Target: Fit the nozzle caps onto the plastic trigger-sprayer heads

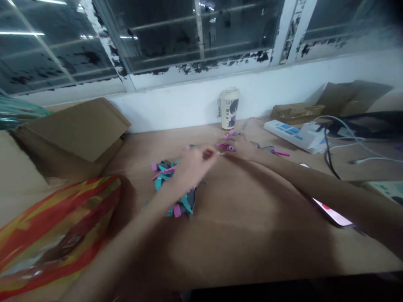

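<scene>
My left hand [195, 165] is raised over the middle of the table, blurred, its fingers curled into a pinch; whatever lies between the fingertips is too small to make out. Partly beneath it lies a cluster of teal, grey and pink plastic pieces [188, 200]. Farther right, my right hand [242, 147] rests among pink and grey plastic pieces [277, 152], fingers stretched and spread over them. A round pink-and-white piece [231, 148] shows by its fingers. The fingertips of both hands are close together.
A paper cup [229, 108] stands against the wall. Cardboard boxes [78, 126] and a red-yellow bag [63, 235] take up the left. On the right are a white power strip [294, 135] with cables and a lit phone [334, 214] under my right forearm.
</scene>
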The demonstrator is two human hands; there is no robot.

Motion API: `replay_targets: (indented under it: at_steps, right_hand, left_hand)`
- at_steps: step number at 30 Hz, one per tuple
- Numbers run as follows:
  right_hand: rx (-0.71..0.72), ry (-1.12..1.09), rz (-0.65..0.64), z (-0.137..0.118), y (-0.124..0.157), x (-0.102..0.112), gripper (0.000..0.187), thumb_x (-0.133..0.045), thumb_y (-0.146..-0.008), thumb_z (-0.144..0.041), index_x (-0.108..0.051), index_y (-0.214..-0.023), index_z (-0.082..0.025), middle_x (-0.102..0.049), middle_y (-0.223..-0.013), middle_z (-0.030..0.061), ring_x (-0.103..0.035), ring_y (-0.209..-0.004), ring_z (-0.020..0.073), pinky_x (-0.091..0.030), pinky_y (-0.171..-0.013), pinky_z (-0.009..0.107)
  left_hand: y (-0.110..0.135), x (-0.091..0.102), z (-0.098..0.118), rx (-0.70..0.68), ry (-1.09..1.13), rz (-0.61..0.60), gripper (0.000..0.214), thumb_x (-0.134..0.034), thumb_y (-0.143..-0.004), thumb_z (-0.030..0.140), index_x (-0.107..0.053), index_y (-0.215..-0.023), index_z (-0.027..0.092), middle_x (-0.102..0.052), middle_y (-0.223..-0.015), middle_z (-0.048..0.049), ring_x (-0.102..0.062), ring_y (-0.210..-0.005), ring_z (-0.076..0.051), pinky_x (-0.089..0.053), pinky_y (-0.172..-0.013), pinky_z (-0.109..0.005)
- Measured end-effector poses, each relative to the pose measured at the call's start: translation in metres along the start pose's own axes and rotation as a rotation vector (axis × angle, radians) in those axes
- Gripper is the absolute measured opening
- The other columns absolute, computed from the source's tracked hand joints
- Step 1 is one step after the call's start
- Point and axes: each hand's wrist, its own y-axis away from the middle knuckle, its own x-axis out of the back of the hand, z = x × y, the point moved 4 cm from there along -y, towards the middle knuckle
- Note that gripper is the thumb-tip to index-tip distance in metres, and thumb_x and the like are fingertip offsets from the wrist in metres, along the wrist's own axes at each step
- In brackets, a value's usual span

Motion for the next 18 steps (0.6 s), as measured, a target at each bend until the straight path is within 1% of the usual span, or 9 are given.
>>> replay_targets:
  at_steps: [1, 3, 4, 6, 8, 10, 12, 15, 18]
  right_hand:
    - [0.001, -0.024, 0.012, -0.005, -0.001, 0.002, 0.055, -0.044, -0.085, -0.057, -0.053, -0.127, -0.023, -0.046, -0.138, 0.0103, -0.037, -0.128, 0.0332, -0.02, -0.105, 0.054]
    - [0.011, -0.083, 0.026, -0.02, -0.007, 0.004, 0.057, -0.039, -0.087, -0.057, -0.054, -0.126, -0.017, -0.051, -0.133, 0.0126, -0.042, -0.125, 0.0299, -0.025, -0.105, 0.048]
    - [0.022, -0.114, 0.022, -0.03, -0.013, 0.003, 0.06, -0.038, -0.087, -0.058, -0.053, -0.125, -0.015, -0.053, -0.131, 0.0132, -0.045, -0.123, 0.0279, -0.029, -0.104, 0.044]
    - [0.058, -0.178, -0.003, -0.051, -0.026, -0.001, 0.062, -0.036, -0.086, -0.061, -0.052, -0.127, -0.017, -0.055, -0.13, 0.0103, -0.047, -0.122, 0.0236, -0.032, -0.104, 0.037]
    - [0.072, -0.239, -0.028, -0.07, -0.039, -0.007, 0.067, -0.034, -0.084, -0.067, -0.048, -0.131, -0.022, -0.051, -0.135, 0.0067, -0.045, -0.125, 0.0231, -0.033, -0.104, 0.036]
    - [0.062, -0.289, -0.066, -0.085, -0.047, -0.013, 0.071, -0.032, -0.081, -0.072, -0.045, -0.134, -0.028, -0.05, -0.137, 0.0044, -0.046, -0.124, 0.0264, -0.035, -0.102, 0.041]
    - [0.05, -0.327, -0.11, -0.097, -0.049, -0.017, 0.07, -0.035, -0.077, -0.075, -0.046, -0.132, -0.034, -0.051, -0.135, 0.0021, -0.049, -0.122, 0.03, -0.036, -0.1, 0.045]
    - [0.043, -0.365, -0.142, -0.11, -0.04, -0.017, 0.07, -0.037, -0.074, -0.077, -0.051, -0.128, -0.035, -0.05, -0.136, 0.0018, -0.048, -0.122, 0.0326, -0.035, -0.101, 0.048]
    - [0.025, -0.378, -0.143, -0.114, -0.029, -0.011, 0.074, -0.034, -0.075, -0.078, -0.049, -0.131, -0.032, -0.047, -0.139, 0.0049, -0.044, -0.126, 0.0331, -0.03, -0.105, 0.049]
  left_hand:
    - [-0.011, 0.013, -0.006, 0.017, -0.045, 0.006, 0.027, -0.047, -0.087, 0.034, -0.065, -0.092, 0.015, -0.07, -0.092, -0.0062, -0.064, -0.085, -0.018, -0.048, -0.079, -0.029]
    - [-0.017, 0.035, -0.017, 0.059, -0.129, 0.108, 0.031, -0.047, -0.087, 0.036, -0.065, -0.097, 0.014, -0.069, -0.098, -0.0075, -0.063, -0.091, -0.019, -0.048, -0.085, -0.031]
    - [-0.01, 0.043, -0.022, 0.064, -0.134, 0.154, 0.034, -0.043, -0.089, 0.039, -0.065, -0.101, 0.014, -0.069, -0.102, -0.0073, -0.063, -0.094, -0.02, -0.047, -0.088, -0.033]
    - [0.02, 0.049, -0.028, 0.062, -0.145, 0.231, 0.041, -0.038, -0.091, 0.045, -0.06, -0.112, 0.018, -0.064, -0.115, -0.0067, -0.059, -0.105, -0.022, -0.045, -0.093, -0.036]
    - [0.064, 0.044, -0.033, 0.04, -0.268, 0.282, 0.045, -0.043, -0.087, 0.051, -0.057, -0.119, 0.022, -0.05, -0.134, -0.0085, -0.048, -0.121, -0.027, -0.036, -0.103, -0.043]
    - [0.106, 0.03, -0.039, 0.069, -0.419, 0.24, 0.057, -0.049, -0.082, 0.056, -0.048, -0.13, 0.026, -0.029, -0.149, -0.0097, -0.031, -0.133, -0.034, -0.029, -0.106, -0.053]
    - [0.136, 0.016, -0.046, 0.127, -0.515, 0.195, 0.071, -0.055, -0.075, 0.06, -0.039, -0.137, 0.03, -0.015, -0.153, -0.0102, -0.018, -0.137, -0.041, -0.024, -0.104, -0.063]
    - [0.147, 0.002, -0.057, 0.227, -0.562, 0.138, 0.075, -0.053, -0.076, 0.062, -0.033, -0.141, 0.03, -0.009, -0.154, -0.013, -0.018, -0.137, -0.043, -0.026, -0.101, -0.066]
    - [0.131, -0.003, -0.07, 0.234, -0.56, 0.077, 0.074, -0.047, -0.079, 0.064, -0.027, -0.143, 0.032, -0.016, -0.153, -0.0137, -0.021, -0.137, -0.04, -0.025, -0.102, -0.065]
